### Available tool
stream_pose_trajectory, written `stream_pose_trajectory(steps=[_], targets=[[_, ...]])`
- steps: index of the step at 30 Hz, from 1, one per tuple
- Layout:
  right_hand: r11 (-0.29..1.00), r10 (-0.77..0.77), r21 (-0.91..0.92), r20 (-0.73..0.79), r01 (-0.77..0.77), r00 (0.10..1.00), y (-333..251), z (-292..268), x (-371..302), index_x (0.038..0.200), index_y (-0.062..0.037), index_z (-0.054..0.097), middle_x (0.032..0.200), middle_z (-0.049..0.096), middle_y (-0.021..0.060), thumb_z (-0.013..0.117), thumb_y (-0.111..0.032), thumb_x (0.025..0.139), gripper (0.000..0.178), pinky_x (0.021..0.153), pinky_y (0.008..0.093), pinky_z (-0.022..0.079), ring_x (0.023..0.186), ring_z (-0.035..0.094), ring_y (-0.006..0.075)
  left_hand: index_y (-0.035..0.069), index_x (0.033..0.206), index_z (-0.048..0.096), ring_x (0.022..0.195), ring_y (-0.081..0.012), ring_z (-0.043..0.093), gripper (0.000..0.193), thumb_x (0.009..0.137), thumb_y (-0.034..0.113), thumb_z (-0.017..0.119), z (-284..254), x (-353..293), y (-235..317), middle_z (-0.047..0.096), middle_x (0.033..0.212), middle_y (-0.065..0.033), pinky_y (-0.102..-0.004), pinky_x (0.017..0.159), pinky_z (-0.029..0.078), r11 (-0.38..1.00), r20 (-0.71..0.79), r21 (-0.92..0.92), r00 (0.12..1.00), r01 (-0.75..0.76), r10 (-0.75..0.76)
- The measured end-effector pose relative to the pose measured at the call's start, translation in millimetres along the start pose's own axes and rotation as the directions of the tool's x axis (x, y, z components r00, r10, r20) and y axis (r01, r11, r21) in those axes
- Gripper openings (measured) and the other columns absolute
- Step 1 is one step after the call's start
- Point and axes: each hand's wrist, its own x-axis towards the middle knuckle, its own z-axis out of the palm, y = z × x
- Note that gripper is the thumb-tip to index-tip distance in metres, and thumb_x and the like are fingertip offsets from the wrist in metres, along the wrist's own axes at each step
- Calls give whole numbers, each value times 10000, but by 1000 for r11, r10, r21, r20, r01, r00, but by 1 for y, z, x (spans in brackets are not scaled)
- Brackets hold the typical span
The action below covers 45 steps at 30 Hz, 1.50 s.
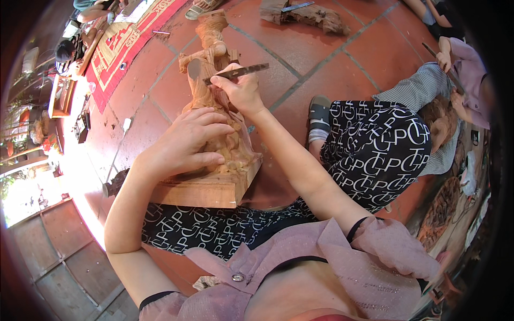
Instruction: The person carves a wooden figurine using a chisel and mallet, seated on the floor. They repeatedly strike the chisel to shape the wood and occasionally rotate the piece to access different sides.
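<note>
A carved wooden statue point(235, 152) on a square block base leans away from me, its base by my crossed legs. My left hand point(201, 136) lies over its lower part, fingers stretched out and thumb apart. Higher up, my right hand point(241, 91) is closed around a narrow, dark, flat file-like tool point(251, 70). That tool slants across the upper carving, its left end by a pale oval cut face. Whether it touches the wood I cannot tell.
Rough wood pieces point(321, 20) lie on the red tile floor point(300, 59) ahead. A red patterned mat point(115, 51) stretches at the far left. On the right, another person's hand point(444, 59) holds a long dark tool near a brown carving point(440, 120).
</note>
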Motion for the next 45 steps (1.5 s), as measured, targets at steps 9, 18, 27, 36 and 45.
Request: stream_pose_trajectory(steps=[9,18,27,36,45], targets=[[911,232,353,-11,-214,973,-17,-36,28,955,-18,665,730,628,34,683,-127,830,166,540,248,506,593,595,109,41,1204,552,1261,-355,382,553,772,369,659,2,0,-2,485,1285,-158,-442,1061,284,999,-27,33,1000,-15,16],[768,307,531,185,-358,933,-4,-39,28,962,15,624,848,646,89,609,-91,857,150,705,312,547,720,642,187,41,1197,560,1261,-351,386,569,763,394,663,0,1,1,492,1282,-148,-436,1059,289,999,-13,14,999,31,-31],[760,269,518,298,-392,916,-4,-35,25,1064,38,601,983,637,101,569,-43,866,216,794,280,519,854,629,163,48,1211,553,1278,-372,361,577,767,400,658,-2,2,9,488,1291,-146,-452,1078,269,998,0,20,999,52,-52],[766,294,512,258,-388,920,11,-35,25,1054,19,613,962,646,78,648,-52,825,242,810,239,495,865,615,122,50,1221,545,1287,-372,351,559,768,355,664,-4,2,13,483,1296,-146,-450,1085,260,997,7,12,997,81,-81],[765,321,516,214,-386,923,9,-32,23,1033,-4,625,936,649,67,650,-52,822,218,804,244,498,850,621,130,40,1215,544,1286,-366,354,566,763,356,668,-4,3,12,483,1295,-144,-444,1087,259,998,7,-11,998,69,-69]])
